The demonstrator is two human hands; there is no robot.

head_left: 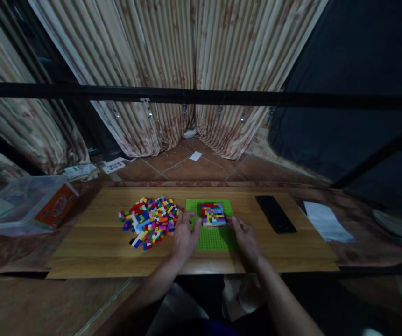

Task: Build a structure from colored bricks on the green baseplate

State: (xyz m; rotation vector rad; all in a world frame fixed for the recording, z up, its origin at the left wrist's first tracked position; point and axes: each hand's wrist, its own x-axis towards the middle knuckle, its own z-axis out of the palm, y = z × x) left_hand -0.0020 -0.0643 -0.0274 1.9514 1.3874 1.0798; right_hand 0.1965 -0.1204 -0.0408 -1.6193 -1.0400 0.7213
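A green baseplate (215,239) lies on a wooden board (95,242), with a block of many-coloured bricks (213,213) built on its far half. My left hand (185,235) rests at the plate's left edge, fingers bent, beside a heap of loose coloured bricks (150,220). My right hand (245,238) lies at the plate's right edge, its fingertips reaching the built block's right side. I cannot see whether either hand holds a brick.
A black phone (275,213) lies on the board to the right. A white paper (324,220) sits further right. A clear plastic bag with an orange box (29,205) is at the left. Curtains and a black rail stand behind.
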